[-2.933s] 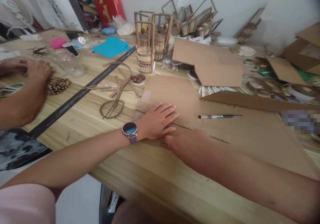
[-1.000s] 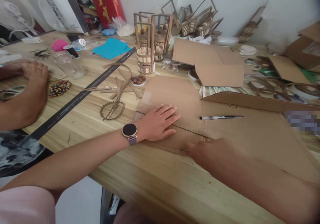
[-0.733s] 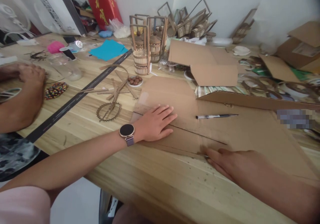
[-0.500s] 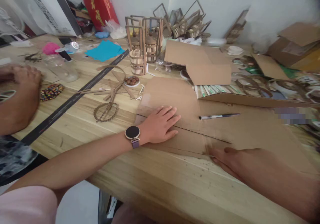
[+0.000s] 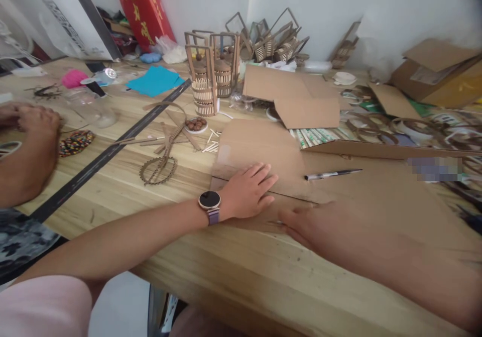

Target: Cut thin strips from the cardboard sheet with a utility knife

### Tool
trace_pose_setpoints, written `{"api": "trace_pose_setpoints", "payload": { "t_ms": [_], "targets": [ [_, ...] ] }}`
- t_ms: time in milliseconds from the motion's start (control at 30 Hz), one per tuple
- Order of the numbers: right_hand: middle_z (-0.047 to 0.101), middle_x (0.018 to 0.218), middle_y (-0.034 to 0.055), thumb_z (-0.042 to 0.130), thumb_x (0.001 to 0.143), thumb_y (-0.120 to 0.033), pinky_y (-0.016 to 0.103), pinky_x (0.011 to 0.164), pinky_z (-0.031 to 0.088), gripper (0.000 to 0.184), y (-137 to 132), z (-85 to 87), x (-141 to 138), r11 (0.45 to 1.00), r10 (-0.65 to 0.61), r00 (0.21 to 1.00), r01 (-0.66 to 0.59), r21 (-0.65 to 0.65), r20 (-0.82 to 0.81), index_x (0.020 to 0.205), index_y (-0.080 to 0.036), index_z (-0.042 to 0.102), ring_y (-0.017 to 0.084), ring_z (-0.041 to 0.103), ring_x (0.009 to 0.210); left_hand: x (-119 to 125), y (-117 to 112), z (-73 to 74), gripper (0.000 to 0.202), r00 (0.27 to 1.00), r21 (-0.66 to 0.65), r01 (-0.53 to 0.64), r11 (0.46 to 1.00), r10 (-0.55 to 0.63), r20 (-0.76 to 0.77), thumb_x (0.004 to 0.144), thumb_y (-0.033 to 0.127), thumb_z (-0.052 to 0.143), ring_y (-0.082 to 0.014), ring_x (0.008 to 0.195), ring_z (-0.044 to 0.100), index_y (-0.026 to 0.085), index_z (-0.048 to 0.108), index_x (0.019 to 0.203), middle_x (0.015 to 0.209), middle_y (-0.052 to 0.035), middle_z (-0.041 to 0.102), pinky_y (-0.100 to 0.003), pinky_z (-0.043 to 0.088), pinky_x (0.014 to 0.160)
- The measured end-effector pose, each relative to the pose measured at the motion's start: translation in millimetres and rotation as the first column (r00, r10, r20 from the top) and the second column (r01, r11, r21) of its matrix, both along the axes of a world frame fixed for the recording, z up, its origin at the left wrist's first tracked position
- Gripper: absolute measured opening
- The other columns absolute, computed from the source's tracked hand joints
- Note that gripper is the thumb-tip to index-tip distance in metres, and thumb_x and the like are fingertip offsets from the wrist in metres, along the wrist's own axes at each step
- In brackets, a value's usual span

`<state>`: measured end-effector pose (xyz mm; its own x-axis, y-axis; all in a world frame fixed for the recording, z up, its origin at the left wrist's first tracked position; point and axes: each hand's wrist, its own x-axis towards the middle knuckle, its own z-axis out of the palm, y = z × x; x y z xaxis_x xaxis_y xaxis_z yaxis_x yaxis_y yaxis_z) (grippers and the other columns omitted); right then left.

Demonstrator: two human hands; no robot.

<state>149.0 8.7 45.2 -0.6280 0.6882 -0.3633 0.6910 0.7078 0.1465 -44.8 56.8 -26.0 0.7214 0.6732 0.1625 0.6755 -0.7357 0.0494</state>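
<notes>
Crosswise in front of the person, a dark line (image 5: 297, 197) runs over the brown cardboard (image 5: 259, 141), slanting a little toward the body at its right end, with both hands close to it. The cardboard lies flat on the tabletop (image 5: 211, 276), its near strip directly under the hands. The left hand (image 5: 248, 191) rests spread across the line, palm down, fingers pointing away and to the right; its grip is wide and closes on nothing. Just to its right, the right hand (image 5: 312, 226) comes in from the other side, fingertips pointing left at the near strip, on the body side of the line. Its fingers are bunched, but blur hides whether that grip pinches anything; I cannot tell. Beyond the right hand, a pen (image 5: 333, 174) lies on the cardboard, lengthwise left to right, touched by neither hand.
</notes>
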Motion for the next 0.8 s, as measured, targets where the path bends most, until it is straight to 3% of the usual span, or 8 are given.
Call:
{"api": "trace_pose_setpoints", "payload": {
  "t_ms": [167, 500, 800],
  "targets": [
    [0.072, 0.072, 0.0023, 0.059, 0.085, -0.009, 0.027, 0.041, 0.026, 0.015, 2, -10.2, -38, 0.994, 0.084, 0.995, -0.079, -0.076, 0.062, 0.093, -0.020, 0.064, 0.021, 0.067, 0.056, -16, 15, 0.0, 0.050, 0.983, -0.007, 0.173, 0.985, -0.173, -0.055, 0.103, 0.038, 0.035, -0.0245, 0.143, 0.032, 0.009, 0.042, 0.144, 0.153, -0.0141, 0.039, -0.036, 0.028, 0.116],
    [0.072, 0.071, 0.0040, 0.055, 0.091, -0.016, 0.028, 0.041, 0.028, 0.011, 5, -7.2, -47, 0.994, 0.075, 0.995, -0.070, -0.087, 0.058, 0.091, -0.020, 0.066, 0.022, 0.068, 0.059, -18, 12, -3.0, 0.051, 0.990, -0.009, 0.139, 0.990, -0.139, -0.002, 0.102, 0.039, 0.036, -0.0268, 0.143, 0.033, 0.011, 0.043, 0.144, 0.153, -0.0135, 0.038, -0.039, 0.025, 0.117],
    [0.073, 0.070, 0.0044, 0.056, 0.086, -0.008, 0.028, 0.043, 0.032, 0.017, 5, -12.2, -49, 0.992, 0.100, 0.994, -0.096, -0.078, 0.045, 0.091, -0.020, 0.066, 0.024, 0.070, 0.062, -19, 12, -4.6, 0.050, 0.990, 0.004, 0.142, 0.990, -0.142, 0.021, 0.102, 0.040, 0.037, -0.0262, 0.142, 0.033, 0.011, 0.044, 0.143, 0.153, -0.0137, 0.039, -0.040, 0.027, 0.117]
  ]
}}
